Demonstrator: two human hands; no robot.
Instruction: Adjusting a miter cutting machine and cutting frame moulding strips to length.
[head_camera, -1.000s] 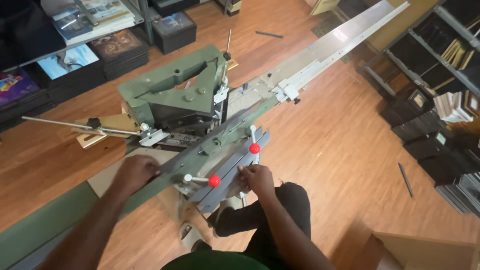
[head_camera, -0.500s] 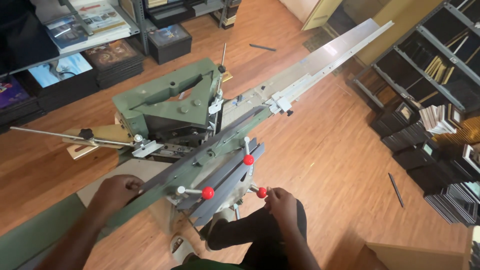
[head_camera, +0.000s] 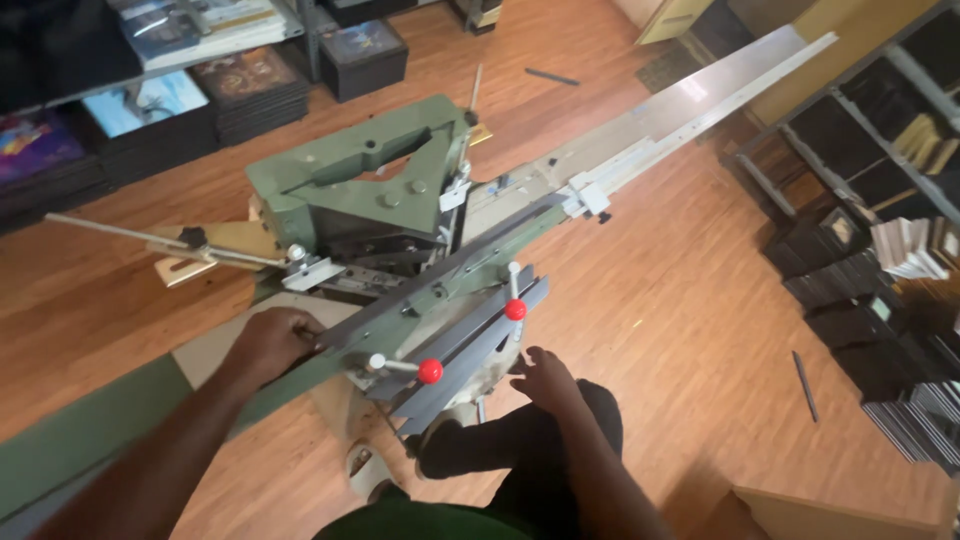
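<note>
- Right hand (head_camera: 545, 380) has left the nearer red-knobbed lever (head_camera: 515, 309); it now hovers open just below, touching nothing.
- Left hand (head_camera: 270, 343) remains closed on the grey moulding strip (head_camera: 440, 285), pressing it against the green mitre cutter (head_camera: 360, 190).
- Clamping appears complete.

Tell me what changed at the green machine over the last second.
The right hand left the red-knobbed levers and dropped to the front edge, open beside the grey plates. The left hand stayed on the long strip against the fence. Both red knobs and the green machine look unmoved.
</note>
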